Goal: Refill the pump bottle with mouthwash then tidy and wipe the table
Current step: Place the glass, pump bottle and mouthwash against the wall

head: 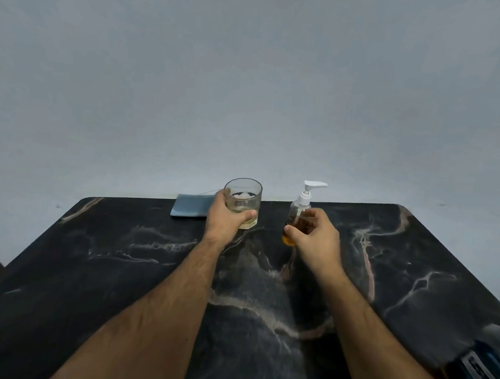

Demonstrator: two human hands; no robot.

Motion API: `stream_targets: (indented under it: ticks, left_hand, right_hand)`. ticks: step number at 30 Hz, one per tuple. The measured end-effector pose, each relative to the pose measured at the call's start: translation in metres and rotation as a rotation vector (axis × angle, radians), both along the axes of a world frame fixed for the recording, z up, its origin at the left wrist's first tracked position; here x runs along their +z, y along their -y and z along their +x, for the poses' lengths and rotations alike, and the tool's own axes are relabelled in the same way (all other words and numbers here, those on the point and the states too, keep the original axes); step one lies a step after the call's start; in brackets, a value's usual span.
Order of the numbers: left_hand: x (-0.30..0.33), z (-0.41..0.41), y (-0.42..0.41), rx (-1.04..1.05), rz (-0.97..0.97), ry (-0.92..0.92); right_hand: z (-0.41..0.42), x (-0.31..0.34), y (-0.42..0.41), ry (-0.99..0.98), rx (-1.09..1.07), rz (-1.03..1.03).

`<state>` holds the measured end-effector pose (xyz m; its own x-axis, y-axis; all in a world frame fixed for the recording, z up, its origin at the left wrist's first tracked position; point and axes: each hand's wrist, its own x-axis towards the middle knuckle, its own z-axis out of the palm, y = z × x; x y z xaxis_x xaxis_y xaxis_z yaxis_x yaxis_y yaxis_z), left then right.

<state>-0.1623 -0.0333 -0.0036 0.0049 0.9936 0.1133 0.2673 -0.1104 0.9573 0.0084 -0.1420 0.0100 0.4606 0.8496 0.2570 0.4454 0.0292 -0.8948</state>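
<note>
In front of you a pale blue-grey wall (250, 72) fills the upper half of the view, and below it spreads the table (120, 284), a black marble-patterned top with pale and pinkish veins. Both your bare forearms reach out over it toward its far edge. Your left hand (226, 217) is wrapped around a clear tumbler (243, 202), thumb on the near side and fingers round the far left side; the glass stands at the table's far edge with a shallow layer of pale yellowish liquid in its base. Just behind and left of that hand a folded light-blue cloth (190, 205) lies flat against the wall edge of the table. Your right hand (313, 235) has its fingers and thumb curled round the lower body of the pump bottle (297, 212), a small clear bottle with amber liquid in its bottom and a white pump head whose spout points right. The bottle leans slightly, and sits just right of the tumbler without touching it. At the lower right corner a dark striped object (477, 370) is blurred.
</note>
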Motion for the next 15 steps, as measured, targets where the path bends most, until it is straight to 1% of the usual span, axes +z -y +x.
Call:
stream_targets:
  ticks: [7, 15]
  left_hand:
    - [-0.014, 0.021, -0.057, 0.042, -0.001, -0.025]
    - [-0.022, 0.024, -0.067, 0.033, 0.030, -0.042]
  right_hand:
    - [0.014, -0.007, -0.058, 0.042, -0.012, -0.022]
    - [0.017, -0.013, -0.095, 0.080, -0.019, -0.097]
